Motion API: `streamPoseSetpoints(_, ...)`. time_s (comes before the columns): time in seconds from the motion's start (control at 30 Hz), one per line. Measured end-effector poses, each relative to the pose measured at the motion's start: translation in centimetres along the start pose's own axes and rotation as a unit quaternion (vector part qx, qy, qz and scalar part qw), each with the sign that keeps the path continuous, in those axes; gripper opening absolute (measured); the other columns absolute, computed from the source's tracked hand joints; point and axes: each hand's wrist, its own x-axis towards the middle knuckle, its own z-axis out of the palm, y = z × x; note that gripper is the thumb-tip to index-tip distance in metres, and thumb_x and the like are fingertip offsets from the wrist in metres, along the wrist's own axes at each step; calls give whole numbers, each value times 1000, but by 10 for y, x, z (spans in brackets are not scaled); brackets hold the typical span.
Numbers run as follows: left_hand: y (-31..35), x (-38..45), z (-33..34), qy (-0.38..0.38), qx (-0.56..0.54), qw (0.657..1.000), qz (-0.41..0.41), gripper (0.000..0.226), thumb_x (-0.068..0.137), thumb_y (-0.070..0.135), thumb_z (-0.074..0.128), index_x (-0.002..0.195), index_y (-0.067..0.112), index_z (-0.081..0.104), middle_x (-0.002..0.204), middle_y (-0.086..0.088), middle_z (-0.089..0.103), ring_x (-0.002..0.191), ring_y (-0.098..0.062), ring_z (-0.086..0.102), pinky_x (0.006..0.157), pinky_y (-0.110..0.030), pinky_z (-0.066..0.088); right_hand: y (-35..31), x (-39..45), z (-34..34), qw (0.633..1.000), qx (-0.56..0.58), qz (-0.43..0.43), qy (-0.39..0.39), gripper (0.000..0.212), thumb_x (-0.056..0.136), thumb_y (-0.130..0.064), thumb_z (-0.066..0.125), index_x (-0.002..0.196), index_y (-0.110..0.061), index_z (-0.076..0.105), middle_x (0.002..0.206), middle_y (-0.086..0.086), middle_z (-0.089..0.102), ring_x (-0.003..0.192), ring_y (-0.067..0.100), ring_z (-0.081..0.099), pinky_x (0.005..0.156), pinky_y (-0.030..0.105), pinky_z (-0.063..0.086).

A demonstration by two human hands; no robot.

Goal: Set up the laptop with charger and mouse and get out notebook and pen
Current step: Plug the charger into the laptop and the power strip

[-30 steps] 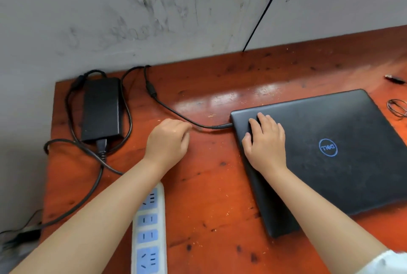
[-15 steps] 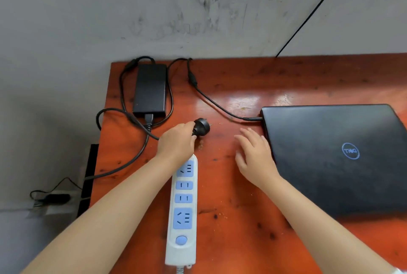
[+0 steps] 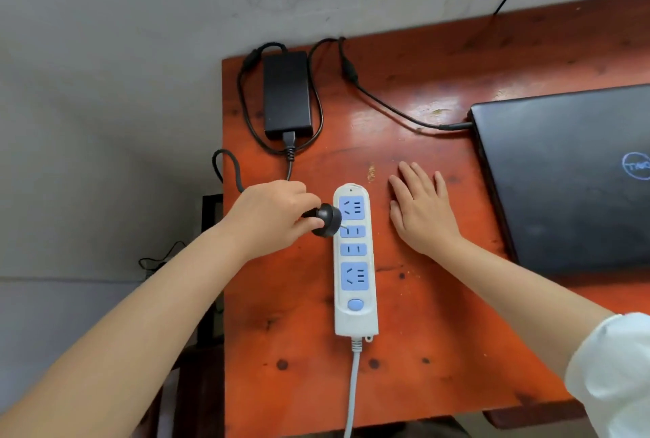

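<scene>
A closed black laptop (image 3: 569, 177) lies at the right of the orange wooden table (image 3: 302, 367). The charger's thin cable plug (image 3: 455, 126) sits in the laptop's left edge. The black charger brick (image 3: 287, 93) rests at the table's far left corner. My left hand (image 3: 274, 216) grips the round black mains plug (image 3: 327, 220), its pins touching the left side of the white power strip (image 3: 355, 261). My right hand (image 3: 422, 209) lies flat and open on the table, just right of the strip.
The power strip's grey cord (image 3: 352, 388) runs off the near table edge. A grey wall rises behind the table. Left of the table, a dark frame (image 3: 211, 212) and a cable on the floor (image 3: 158, 260) show below.
My left hand picked up the mains plug and brought it down to the power strip. My right hand left the laptop lid and now rests flat beside the strip.
</scene>
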Motion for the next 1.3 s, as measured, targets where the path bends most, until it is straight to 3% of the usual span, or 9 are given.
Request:
streamPoseSetpoints(0.13,5,16,4,-38,67,997,-28,27,94,34,45,107,12,55,101,-4,59,84,-22,58,61,-27,40,-1,0,0,1000,2,1,5,44,91,-17,50,132,-2,45,147,19,37,139,35,27,113,56,17)
streamPoseSetpoints(0.23,8,27,3,-58,48,996,-44,25,94,35,43,100,14,55,92,-2,60,78,-21,56,62,-29,41,1,0,0,1000,2,1,17,42,90,-19,47,128,-2,49,144,20,42,136,36,33,111,57,21)
streamPoseSetpoints(0.33,10,36,2,-73,49,994,-63,26,95,35,42,96,14,55,78,2,47,71,-17,47,59,-28,36,1,1,0,1000,11,4,22,47,83,-22,42,123,0,55,138,22,48,132,38,40,108,60,26)
streamPoseSetpoints(0.57,23,53,-5,-137,97,980,-105,27,96,34,39,97,12,54,79,1,43,73,-19,45,59,-30,36,3,1,3,999,26,1,47,42,80,-20,48,115,0,61,132,22,55,125,40,47,103,61,31)
streamPoseSetpoints(0.7,31,60,-5,-148,138,975,-90,25,97,32,39,100,12,54,68,4,34,72,-20,44,60,-31,39,5,0,4,998,31,-2,55,40,79,-18,52,113,0,62,129,23,57,123,40,50,102,62,32)
streamPoseSetpoints(0.9,20,53,-4,-172,99,975,-105,25,96,33,41,91,13,54,72,3,40,71,-18,47,60,-29,38,7,0,5,997,39,-9,60,39,80,-12,63,118,-1,59,133,22,54,127,39,46,105,61,28)
streamPoseSetpoints(1.07,14,43,-6,-176,51,977,-106,22,95,32,45,78,18,45,66,5,44,65,-14,46,46,-18,26,8,0,6,995,35,-14,88,39,73,-11,67,109,0,64,125,23,61,119,40,54,98,64,35)
streamPoseSetpoints(1.2,12,42,-6,-174,70,977,-102,24,95,33,44,94,14,58,87,-4,61,76,-18,55,57,-24,35,8,0,9,994,44,-11,99,39,73,-10,70,110,0,64,126,23,60,120,40,53,99,63,35)
streamPoseSetpoints(1.3,13,42,-4,-168,78,977,-108,26,96,33,43,101,14,59,93,-5,64,76,-16,54,55,-20,32,9,0,9,993,45,-10,104,39,75,-11,68,112,-1,63,128,23,58,122,40,51,101,63,33)
